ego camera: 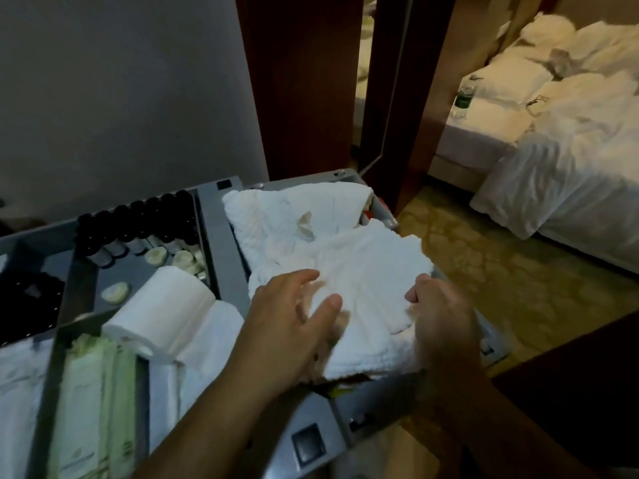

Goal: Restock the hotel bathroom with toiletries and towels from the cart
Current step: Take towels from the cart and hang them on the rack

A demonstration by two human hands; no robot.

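A grey housekeeping cart (pixel 221 233) fills the lower left. Its right bin holds a heap of white towels (pixel 311 219). On top lies a folded white towel (pixel 373 288). My left hand (pixel 294 319) reaches over its left edge, fingers spread and loosely bent, touching the cloth. My right hand (pixel 439 312) grips the towel's right edge with curled fingers. Left of the bin, a tray holds a row of small dark toiletry bottles (pixel 138 223), small round soaps (pixel 116 292), a toilet paper roll (pixel 162 309) and pale green packets (pixel 93 402).
A dark wooden door frame (pixel 390 98) stands right behind the cart. Through the doorway lies an unmade white bed (pixel 570 150) with a water bottle (pixel 461 102) at its corner. Patterned carpet (pixel 484 271) spreads to the right; a dark furniture edge (pixel 570 392) sits at lower right.
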